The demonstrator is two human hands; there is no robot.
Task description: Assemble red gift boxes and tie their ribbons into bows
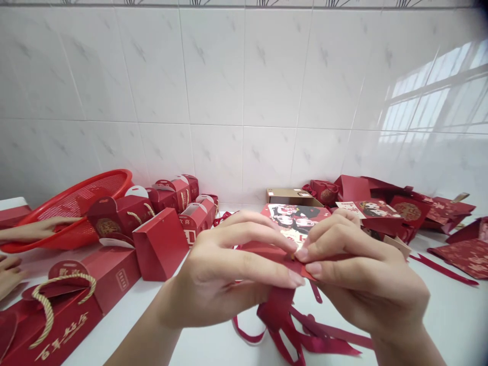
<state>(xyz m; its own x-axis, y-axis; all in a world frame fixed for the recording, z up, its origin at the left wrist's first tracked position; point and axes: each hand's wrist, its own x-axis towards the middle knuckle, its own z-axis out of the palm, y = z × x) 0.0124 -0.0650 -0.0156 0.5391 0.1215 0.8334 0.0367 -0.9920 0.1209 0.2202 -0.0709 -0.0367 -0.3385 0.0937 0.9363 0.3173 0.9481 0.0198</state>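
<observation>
**Close Work in Red**

My left hand (232,272) curls over red packaging (263,248) above the white desk (213,351) while my right hand (362,269) pinches its edge, fingers hiding much of its shape. Dark red ribbons (331,345) trail beneath; at left, a co-worker's arm (23,234) at the red basket (80,195) is cut off.

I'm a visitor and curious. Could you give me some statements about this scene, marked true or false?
1. The left hand and right hand both touch a red piece. True.
2. The basket is blue. False: the basket is red.
3. Another person's hand is at the basket. True.
4. The front-left box has a black handle. False: the front-left box has a gold rope handle.
5. Dark red ribbon shows below the hands. True.
</observation>
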